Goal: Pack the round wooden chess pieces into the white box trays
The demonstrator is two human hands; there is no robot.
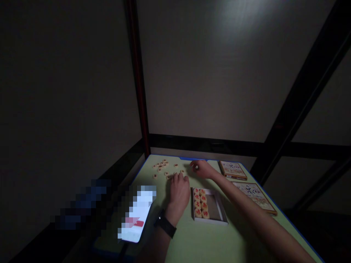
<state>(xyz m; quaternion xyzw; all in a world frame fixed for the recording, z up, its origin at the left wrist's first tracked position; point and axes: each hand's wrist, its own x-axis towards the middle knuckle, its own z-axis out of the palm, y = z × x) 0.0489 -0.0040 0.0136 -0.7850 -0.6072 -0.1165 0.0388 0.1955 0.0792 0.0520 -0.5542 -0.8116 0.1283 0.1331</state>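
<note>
My left hand [179,191], with a black watch [166,224] at its wrist, rests low over the green table with fingers curled down. Its fingertips touch or hide small round xiangqi pieces; a xiangqi piece [168,177] shows beside them. My right hand [202,169] reaches across near the far edge, its fingers closed in a pinch around what looks like a small round xiangqi piece. Nearer me lies an open shallow box [217,206], its left side holding two columns of red-marked pieces [201,203] laid face up.
Loose dark-marked pieces [161,165] lie scattered at the far left of the table [189,244]. A lit phone [138,215] lies at the near left. Two decorated flat boxes, a far box [233,169] and a nearer box [255,197], sit along the right edge. Walls stand behind.
</note>
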